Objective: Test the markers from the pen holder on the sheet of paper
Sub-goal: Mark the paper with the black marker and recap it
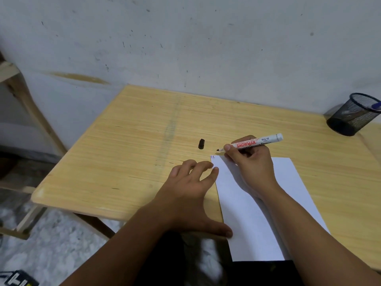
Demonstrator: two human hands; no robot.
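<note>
My right hand (252, 162) grips an uncapped white Snowman marker (257, 141), its black tip just off the far left corner of the white sheet of paper (257, 213). A few short ink strokes (212, 156) mark that corner. My left hand (189, 190) lies flat with fingers spread, its fingertips and thumb on the sheet's left edge. The marker's black cap (201, 143) lies on the wooden table (134, 151) to the left of the tip. A black mesh pen holder (353, 114) stands at the far right with a blue marker (376, 105) sticking out.
The table stands against a scuffed white wall (185, 38). A wooden frame (24, 96) stands to the left, beyond the table's left edge. The sheet's near edge overhangs the table front, above my dark-clothed lap.
</note>
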